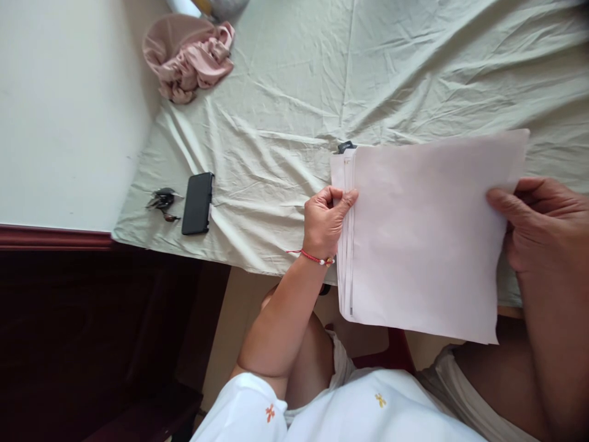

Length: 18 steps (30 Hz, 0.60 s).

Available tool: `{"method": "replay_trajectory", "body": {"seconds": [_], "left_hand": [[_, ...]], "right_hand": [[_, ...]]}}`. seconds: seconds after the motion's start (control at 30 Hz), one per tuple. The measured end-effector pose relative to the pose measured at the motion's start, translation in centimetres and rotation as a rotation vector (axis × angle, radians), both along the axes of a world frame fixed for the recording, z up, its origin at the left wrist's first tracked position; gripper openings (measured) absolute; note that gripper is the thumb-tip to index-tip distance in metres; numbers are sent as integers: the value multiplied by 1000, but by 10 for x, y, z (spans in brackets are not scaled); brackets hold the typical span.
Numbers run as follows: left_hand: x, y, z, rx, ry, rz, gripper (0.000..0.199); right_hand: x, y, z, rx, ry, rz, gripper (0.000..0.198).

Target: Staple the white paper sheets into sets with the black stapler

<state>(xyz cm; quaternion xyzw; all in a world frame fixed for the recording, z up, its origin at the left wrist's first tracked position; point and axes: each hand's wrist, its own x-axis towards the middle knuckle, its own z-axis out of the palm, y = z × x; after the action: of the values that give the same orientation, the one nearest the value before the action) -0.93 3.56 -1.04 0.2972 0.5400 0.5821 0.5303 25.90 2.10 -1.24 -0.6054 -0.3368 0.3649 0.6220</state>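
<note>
A stack of white paper sheets point(427, 239) is held up between my hands, over the near edge of the bed or table covering. The top sheet looks blank, and the edges of several sheets fan out on the left side. My left hand point(324, 215) pinches the stack's left edge, thumb on top. On the right edge, my right hand point(543, 215) grips the sheets with the thumb on top and the fingers behind, partly hidden. A small dark object point(346, 147) peeks out behind the stack's top left corner; its kind is unclear.
A pale green cloth point(276, 123) with wrinkles covers the surface. A black phone point(197, 204) lies on it at left, beside a small dark bundle point(163, 201). Pink gathered fabric point(191, 58) sits at the back left, near a white wall point(69, 110).
</note>
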Motion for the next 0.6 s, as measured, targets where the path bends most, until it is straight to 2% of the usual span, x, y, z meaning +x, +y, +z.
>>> {"method": "replay_trajectory", "body": {"seconds": [0.2,0.4,0.6], "left_hand": [[0,-1,0,21,-6,-38,55],[-2,1,-3,59,-92,-65,38],[-1,1,-4,83,-110,-52,37]], "right_hand": [[3,-1,1,-5,-43,-33,22],[9,4,-2,28,-27,-104,24],[6,3,-2,67,13,-89,23]]}}
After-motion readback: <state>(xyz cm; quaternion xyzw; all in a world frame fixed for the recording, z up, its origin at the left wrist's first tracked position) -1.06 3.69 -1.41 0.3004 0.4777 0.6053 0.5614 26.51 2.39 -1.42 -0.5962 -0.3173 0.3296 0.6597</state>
